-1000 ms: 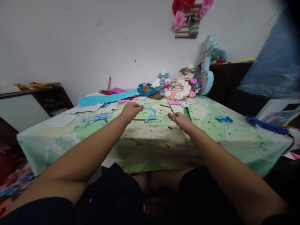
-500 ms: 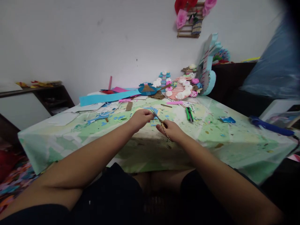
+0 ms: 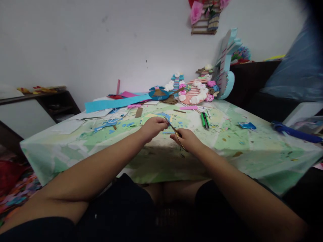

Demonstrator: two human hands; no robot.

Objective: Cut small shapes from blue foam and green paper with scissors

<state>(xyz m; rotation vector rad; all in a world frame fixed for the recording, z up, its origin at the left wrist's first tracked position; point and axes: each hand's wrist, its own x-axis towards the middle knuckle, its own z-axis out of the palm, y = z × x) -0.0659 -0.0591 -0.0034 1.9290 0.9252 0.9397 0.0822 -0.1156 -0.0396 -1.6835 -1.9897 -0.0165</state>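
Gold scissors (image 3: 174, 130) are gripped in the right hand (image 3: 188, 139), over the near edge of the table (image 3: 252, 148). A tiny scrap (image 3: 167, 124) is pinched by the left hand (image 3: 152, 127). That hand could be cut if the scrap slips.

scissors (image 3: 174, 131) | gold handles, thin blades | tilted, tips up-left | in right hand (image 3: 187, 139)

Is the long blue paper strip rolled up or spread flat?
Spread flat: the blue paper strip lies stretched out at full length, with no curl.
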